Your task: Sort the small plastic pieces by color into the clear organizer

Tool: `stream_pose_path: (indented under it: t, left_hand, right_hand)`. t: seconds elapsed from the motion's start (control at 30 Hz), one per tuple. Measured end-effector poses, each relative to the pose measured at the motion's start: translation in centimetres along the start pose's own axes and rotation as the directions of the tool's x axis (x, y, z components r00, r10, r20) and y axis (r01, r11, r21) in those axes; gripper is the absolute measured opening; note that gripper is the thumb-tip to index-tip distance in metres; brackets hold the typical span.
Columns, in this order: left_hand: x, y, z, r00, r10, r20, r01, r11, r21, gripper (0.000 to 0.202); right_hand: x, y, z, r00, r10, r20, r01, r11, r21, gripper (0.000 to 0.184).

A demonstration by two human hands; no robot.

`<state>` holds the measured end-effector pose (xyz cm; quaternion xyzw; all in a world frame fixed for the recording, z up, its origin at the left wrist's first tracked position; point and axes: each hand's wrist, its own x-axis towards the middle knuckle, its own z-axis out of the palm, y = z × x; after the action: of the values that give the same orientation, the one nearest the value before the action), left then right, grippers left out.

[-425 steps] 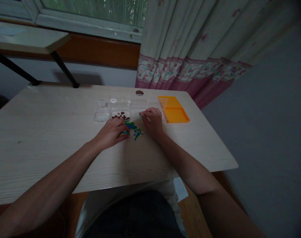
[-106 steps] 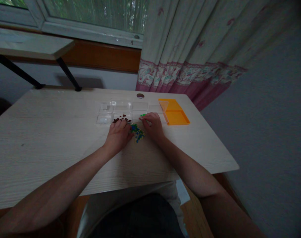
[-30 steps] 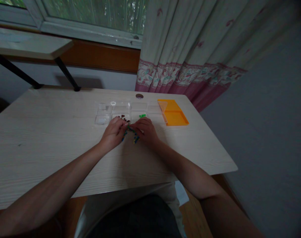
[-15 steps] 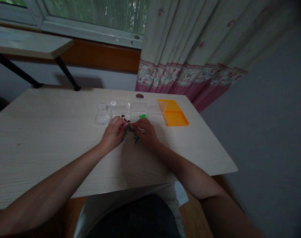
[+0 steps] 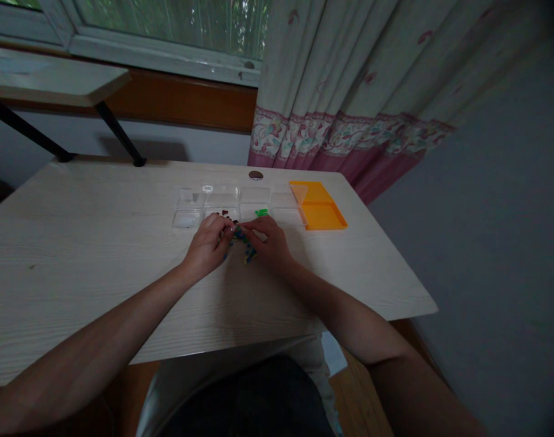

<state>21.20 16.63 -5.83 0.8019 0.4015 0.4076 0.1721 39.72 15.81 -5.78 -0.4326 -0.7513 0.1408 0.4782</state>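
Observation:
Both hands meet over the table in front of a clear divided tray (image 5: pixel 255 195). My left hand (image 5: pixel 206 244) is closed, thumb and fingers pinching one end of a chain of small blue, green and yellow pieces (image 5: pixel 249 251). From the other side my right hand (image 5: pixel 270 243) grips the same chain, fingertips nearly touching the left ones. The chain hangs below the fingers in an arch; part of it is hidden by the hands. Just beyond the left fingers lie several dark red bits (image 5: pixel 225 213). Bright green pieces (image 5: pixel 261 212) rest in a tray compartment beyond the right hand.
An orange open case (image 5: pixel 325 215) sits at the tray's right end, partly under its clear lid. A small brown oval object (image 5: pixel 256 175) lies near the table's back edge. A raised shelf (image 5: pixel 58 82) stands at back left; a curtain (image 5: pixel 313 85) hangs behind.
The hands stay in nearly the same place, still pinching the chain. The hanging pieces have shifted slightly between the fingers. The whole view has moved a little.

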Motion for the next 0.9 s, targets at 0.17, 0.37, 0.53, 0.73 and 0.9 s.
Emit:
stream_pose_path:
  t: [0.17,0.37,0.53,0.73,0.9]
  left_hand:
    - [0.0,0.1,0.0,1.0,0.0,-0.002,0.0,1.0,0.004,0.019]
    - [0.0,0.2,-0.1,1.0,-0.019,0.01,0.019,1.0,0.001,0.019]
    - [0.0,0.0,0.0,1.0,-0.015,-0.015,0.014,0.999,-0.031,0.019]
    - [0.0,-0.3,0.2,1.0,-0.022,-0.021,0.021,0.998,-0.062,0.019]
    - [0.0,-0.1,0.1,0.999,-0.031,0.009,0.032,0.998,-0.059,0.019]
  right_hand:
    - [0.0,-0.2,0.0,1.0,0.025,-0.005,-0.026,0.999,-0.031,0.017]
    - [0.1,-0.3,-0.2,1.0,0.028,0.002,-0.027,0.998,-0.049,0.018]
    - [0.2,0.0,-0.3,0.999,-0.025,0.048,0.029,0.995,-0.096,0.02]
    - [0.3,0.6,-0.6,0.989,-0.125,0.081,0.14,0.967,-0.214,0.02]
    - [0.2,0.8,-0.8,0.979,-0.18,0.096,0.201,0.933,-0.3,0.018]
